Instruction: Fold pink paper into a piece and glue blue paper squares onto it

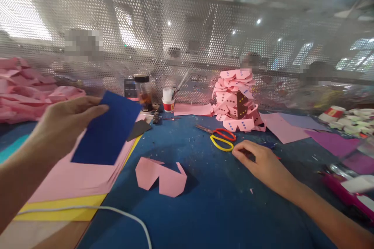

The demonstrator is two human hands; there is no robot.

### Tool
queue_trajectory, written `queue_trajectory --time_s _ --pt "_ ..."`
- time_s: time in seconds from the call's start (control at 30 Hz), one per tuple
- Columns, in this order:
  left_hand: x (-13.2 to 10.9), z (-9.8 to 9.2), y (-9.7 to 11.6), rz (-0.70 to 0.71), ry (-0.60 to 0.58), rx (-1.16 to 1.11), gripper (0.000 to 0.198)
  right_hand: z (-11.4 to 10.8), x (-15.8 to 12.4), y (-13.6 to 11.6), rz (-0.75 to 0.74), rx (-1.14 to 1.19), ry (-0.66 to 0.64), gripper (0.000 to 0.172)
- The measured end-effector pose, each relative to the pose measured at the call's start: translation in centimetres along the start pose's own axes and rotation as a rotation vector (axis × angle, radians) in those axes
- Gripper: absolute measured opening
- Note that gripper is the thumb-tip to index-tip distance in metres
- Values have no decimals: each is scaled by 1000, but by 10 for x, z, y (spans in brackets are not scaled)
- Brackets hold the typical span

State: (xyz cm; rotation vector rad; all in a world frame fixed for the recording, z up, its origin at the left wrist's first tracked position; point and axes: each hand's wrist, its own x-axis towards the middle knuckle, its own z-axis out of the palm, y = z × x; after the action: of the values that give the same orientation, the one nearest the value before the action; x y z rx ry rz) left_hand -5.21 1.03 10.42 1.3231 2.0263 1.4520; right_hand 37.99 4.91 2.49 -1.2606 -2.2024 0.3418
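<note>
My left hand [62, 124] is raised at the left and pinches a dark blue paper sheet [108, 130] by its upper left edge, above a stack of pink sheets [76, 177]. My right hand [261, 159] rests on the blue table [210, 206], fingers curled, its fingertips touching or just beside the yellow handle of a pair of scissors [222, 138] with one red and one yellow loop. Whether it holds anything is hidden. A cut pink paper shape [160, 177] lies flat between my hands.
A tall pile of folded pink pieces [238, 101] stands at the back by a perforated metal screen [187, 46]. A jar [143, 93] and a cup [168, 101] sit near it. Yellow sheets [58, 206], a white cable [122, 214], purple paper [333, 140] and pink heaps [26, 89] surround me.
</note>
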Motion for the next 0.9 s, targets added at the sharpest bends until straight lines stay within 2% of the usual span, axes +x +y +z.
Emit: queue_trajectory --time_s 0.07,0.13,0.17,0.23,0.3,0.37,0.5,0.63,0.7,0.77,0.83,0.9 --pt "3 16 7 9 -220 -285 32 -2 10 -15 44 148 -71 20" --pt "3 38 15 -32 -403 -451 30 0 22 -30 44 338 -128 23" --pt "2 49 20 -49 -508 -457 27 3 30 -37 47 430 -160 25" --pt "-2 72 27 -48 -638 -427 27 11 45 -50 41 600 -232 32" --pt "-6 90 33 -32 -763 -437 26 21 60 -59 60 753 -232 33" --pt "-8 104 37 -33 -860 -464 26 31 72 -65 94 801 -187 30" --pt "-6 125 37 -104 -954 -487 30 45 83 -63 155 769 -60 24" --pt "5 137 28 -133 -1026 -480 30 43 86 -43 115 638 -64 37" --pt "13 136 23 -151 -975 -475 30 36 90 -26 33 401 -12 41" --pt "21 132 20 -169 -951 -476 32 29 94 -6 -1 -68 -45 36" --pt "30 125 19 -170 -881 -500 31 25 95 13 20 -207 -96 19" --pt "36 119 18 -187 -829 -500 29 26 94 28 45 -320 -136 11"
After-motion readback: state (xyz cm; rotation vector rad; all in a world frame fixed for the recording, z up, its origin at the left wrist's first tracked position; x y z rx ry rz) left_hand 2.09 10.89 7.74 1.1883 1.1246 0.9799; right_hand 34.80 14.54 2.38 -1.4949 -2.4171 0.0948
